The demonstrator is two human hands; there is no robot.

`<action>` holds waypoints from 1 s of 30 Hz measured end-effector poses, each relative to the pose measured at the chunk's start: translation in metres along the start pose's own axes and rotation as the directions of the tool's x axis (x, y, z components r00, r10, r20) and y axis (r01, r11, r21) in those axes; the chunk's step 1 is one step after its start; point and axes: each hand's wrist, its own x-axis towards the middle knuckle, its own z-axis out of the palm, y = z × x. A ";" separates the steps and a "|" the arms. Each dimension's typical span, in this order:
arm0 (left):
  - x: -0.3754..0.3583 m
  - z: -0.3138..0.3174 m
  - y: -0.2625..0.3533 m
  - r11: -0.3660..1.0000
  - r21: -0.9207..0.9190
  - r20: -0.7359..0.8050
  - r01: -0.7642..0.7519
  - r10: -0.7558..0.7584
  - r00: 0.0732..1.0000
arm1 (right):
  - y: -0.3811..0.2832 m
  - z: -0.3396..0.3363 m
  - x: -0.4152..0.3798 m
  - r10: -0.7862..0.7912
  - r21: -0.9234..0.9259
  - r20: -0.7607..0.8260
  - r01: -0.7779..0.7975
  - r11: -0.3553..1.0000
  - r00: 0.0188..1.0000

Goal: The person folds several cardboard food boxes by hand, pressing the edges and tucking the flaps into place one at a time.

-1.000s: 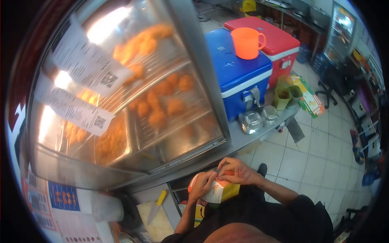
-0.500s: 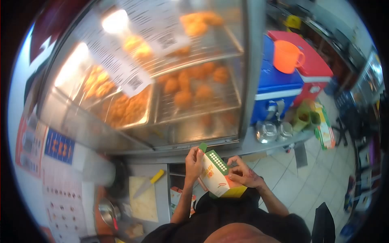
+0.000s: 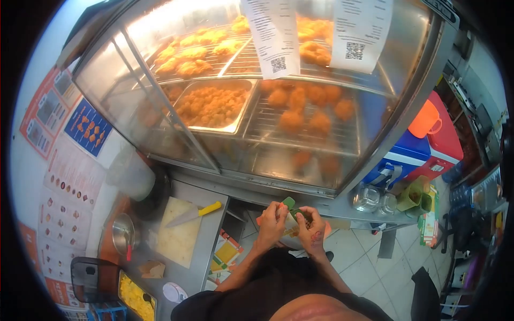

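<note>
Both hands hold a small printed cardboard food box in front of my body, just below the glass display warmer (image 3: 278, 184). Thumb and fingers of my left hand (image 3: 272, 224) pinch its left side near the top. On the other side, my right hand (image 3: 311, 229) grips the box with the thumb over its upper edge. A green flap of the box (image 3: 289, 203) sticks up between the hands, and its lower part is largely hidden by them. Inside the warmer are breaded fried pieces (image 3: 211, 104) in a metal pan and larger ones on wire racks.
A yellow-handled knife (image 3: 194, 214) lies on a cutting board (image 3: 174, 241) at left. Nearby are a metal bowl (image 3: 123, 234) and a tray of yellow food (image 3: 136, 296). Clear plastic containers (image 3: 367, 197), a blue cooler (image 3: 402, 152) and a red cooler (image 3: 443, 142) stand at right.
My view has swung left, showing more of the counter. The box has turned, so its printed side is mostly covered. My right hand has moved up its edge, closer to my left.
</note>
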 end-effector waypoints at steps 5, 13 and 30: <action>-0.010 0.006 -0.017 0.939 -0.298 0.087 0.173 -0.154 0.984 | -0.021 -0.001 0.005 -0.092 -0.102 -0.003 0.091 0.991 0.996; 0.004 -0.010 0.002 0.956 -0.285 0.228 0.067 -0.001 0.974 | -0.029 -0.001 0.004 -0.490 -0.236 0.021 0.481 0.844 0.871; 0.022 -0.022 0.015 0.926 -0.225 0.316 -0.303 0.364 0.876 | -0.011 -0.003 0.007 0.059 0.498 0.284 -0.199 0.844 0.957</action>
